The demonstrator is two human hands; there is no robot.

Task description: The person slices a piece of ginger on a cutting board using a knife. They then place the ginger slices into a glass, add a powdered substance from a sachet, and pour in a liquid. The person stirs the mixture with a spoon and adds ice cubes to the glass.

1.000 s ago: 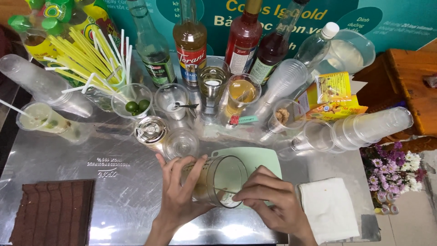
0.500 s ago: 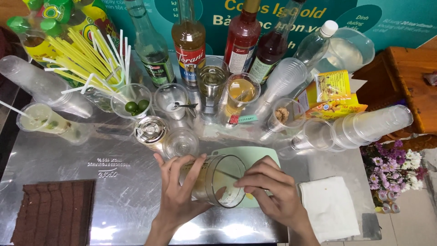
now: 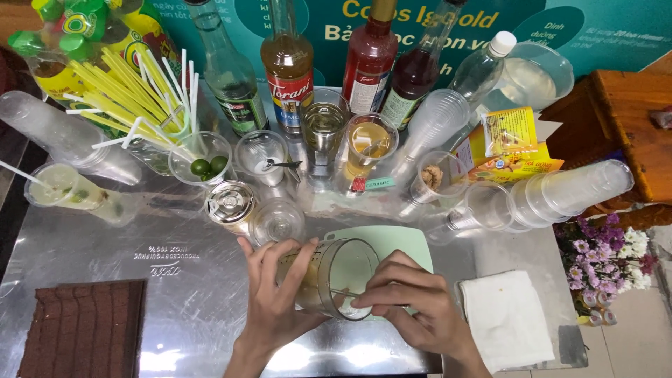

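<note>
From the head view, the left hand (image 3: 276, 290) is wrapping closed around the wall of a clear plastic cup (image 3: 334, 278), which is lying tipped almost on its side with its mouth facing right, over the pale green cutting board (image 3: 406, 241) near the front of the metal surface (image 3: 175, 280). The right hand (image 3: 413, 304) is closing its fingers at the cup's rim and seems to be pinching something thin there; what it is cannot be made out. A little yellowish liquid is sitting low in the cup.

The likeliest trouble looks to be a spill: with the cup tilting this far, the liquid could be running toward the open mouth and out over the board and the right hand. The thin plastic wall could also buckle if the left hand is squeezing too hard, pushing the contents out.

Crowding is the other risk. A small clear cup (image 3: 276, 220) and a metal-lidded jar (image 3: 231, 201) are standing just beyond the left hand's fingertips, and any lifting or swinging of the cup could be knocking them into the glasses behind. The folded white napkin (image 3: 505, 323) is lying to the right, near the right wrist, close enough for soaking up drips.
</note>
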